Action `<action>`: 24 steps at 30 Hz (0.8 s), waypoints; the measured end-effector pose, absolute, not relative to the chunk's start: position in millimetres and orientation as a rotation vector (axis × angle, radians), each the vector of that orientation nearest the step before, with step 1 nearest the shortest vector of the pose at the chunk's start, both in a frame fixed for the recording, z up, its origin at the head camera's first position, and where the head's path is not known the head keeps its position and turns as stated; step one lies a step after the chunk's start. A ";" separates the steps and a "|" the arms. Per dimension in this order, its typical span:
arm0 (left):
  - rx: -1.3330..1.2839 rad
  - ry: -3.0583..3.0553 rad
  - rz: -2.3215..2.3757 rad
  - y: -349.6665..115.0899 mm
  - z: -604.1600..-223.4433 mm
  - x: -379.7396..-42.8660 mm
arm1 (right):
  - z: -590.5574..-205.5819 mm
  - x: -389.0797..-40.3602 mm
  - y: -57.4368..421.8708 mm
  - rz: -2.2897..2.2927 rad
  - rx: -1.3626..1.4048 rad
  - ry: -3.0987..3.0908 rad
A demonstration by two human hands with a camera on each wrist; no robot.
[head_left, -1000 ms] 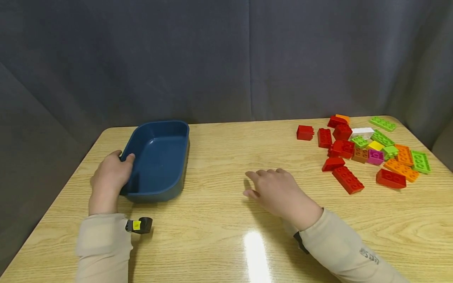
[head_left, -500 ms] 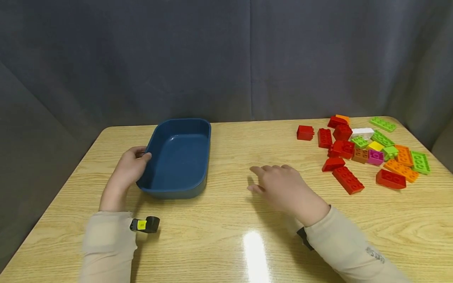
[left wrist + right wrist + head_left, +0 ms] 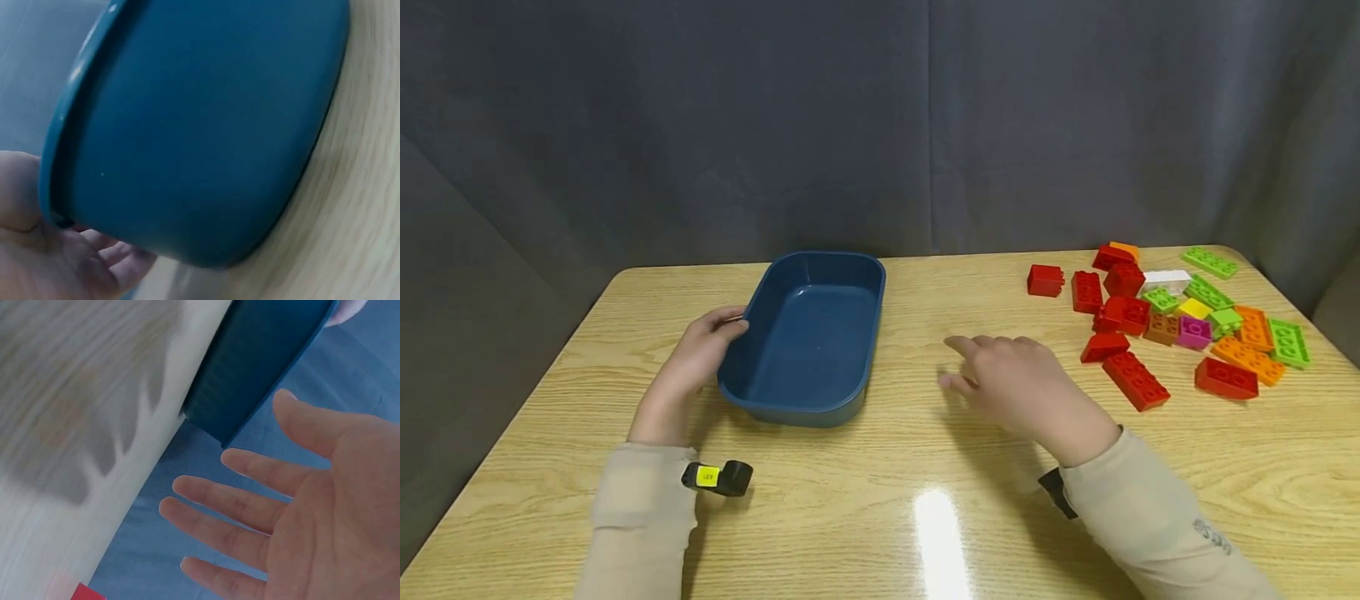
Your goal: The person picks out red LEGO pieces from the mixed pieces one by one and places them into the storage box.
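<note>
A deep blue plastic bin (image 3: 808, 414) with rounded corners stands on the table left of the middle, nothing inside it. My left hand (image 3: 702, 348) grips its left side, thumb over the rim and fingers along the outer wall. In the left wrist view, the bin's outer wall (image 3: 206, 137) fills most of the picture, with the hand (image 3: 56, 256) at the rim. To the right of the bin, my right hand (image 3: 1018, 392) hovers palm down over the table with fingers spread and holds nothing. The right wrist view shows the hand (image 3: 300, 506) apart from the bin (image 3: 250, 369).
Several toy building bricks lie scattered at the right of the wooden table (image 3: 820, 533). Among them are a single red brick (image 3: 1045, 281), a long red brick (image 3: 1135, 381), an orange brick (image 3: 1247, 360) and a green plate brick (image 3: 1210, 262). A dark curtain (image 3: 880, 125) hangs behind the table.
My left hand has slid the blue bin rightward across the table, toward the middle. My right hand has shifted slightly right and away from me. The bricks lie as before.
</note>
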State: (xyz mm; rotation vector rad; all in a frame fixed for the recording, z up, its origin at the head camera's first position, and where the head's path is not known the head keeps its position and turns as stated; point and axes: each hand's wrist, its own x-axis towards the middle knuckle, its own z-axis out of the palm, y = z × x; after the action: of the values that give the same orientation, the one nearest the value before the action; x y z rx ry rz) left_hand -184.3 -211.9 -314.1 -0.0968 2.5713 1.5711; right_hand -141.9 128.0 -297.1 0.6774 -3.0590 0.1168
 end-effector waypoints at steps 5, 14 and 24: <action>-0.196 2.405 1.705 -214.7 -320.4 -186.9 | -288.7 -144.5 135.3 0.155 0.608 -3.111; -0.413 2.234 1.983 -190.1 -324.0 -189.1 | -273.7 -147.9 152.9 0.198 0.529 -3.141; -0.426 2.207 2.100 -163.1 -328.9 -189.1 | -262.0 -151.3 170.2 0.244 0.453 -3.195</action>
State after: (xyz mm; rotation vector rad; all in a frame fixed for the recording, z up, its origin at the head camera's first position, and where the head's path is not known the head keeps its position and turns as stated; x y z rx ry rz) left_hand -189.1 -163.1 -328.9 -0.4262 2.2070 2.0999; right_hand -151.3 170.2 -262.0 0.4535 -3.1953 0.2436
